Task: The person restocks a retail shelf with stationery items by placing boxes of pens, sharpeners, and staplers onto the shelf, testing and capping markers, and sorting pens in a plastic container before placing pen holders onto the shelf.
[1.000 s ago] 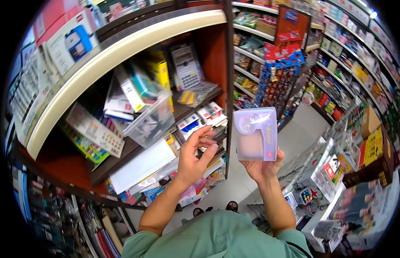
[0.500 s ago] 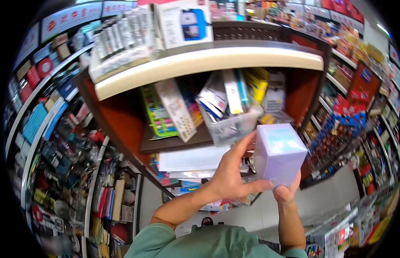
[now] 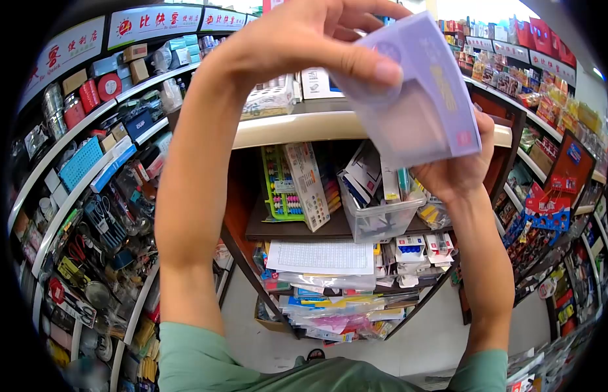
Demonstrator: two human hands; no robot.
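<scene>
a muted green shirt is creasing softly across the front. the short left sleeve and short right sleeve, in the same green, are leaving both forearms bare. a dark, rounded shoe tip is showing below.

The top edge crops the left hand, the purple box partly hides the right hand, and print on the lower-centre sheet is unreadably small.

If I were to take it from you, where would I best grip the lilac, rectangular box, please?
Probably by the lower left edge of the lilac box, coming from the left: it looks straight and free, with the left hand upper left and the right hand lower right.
</scene>
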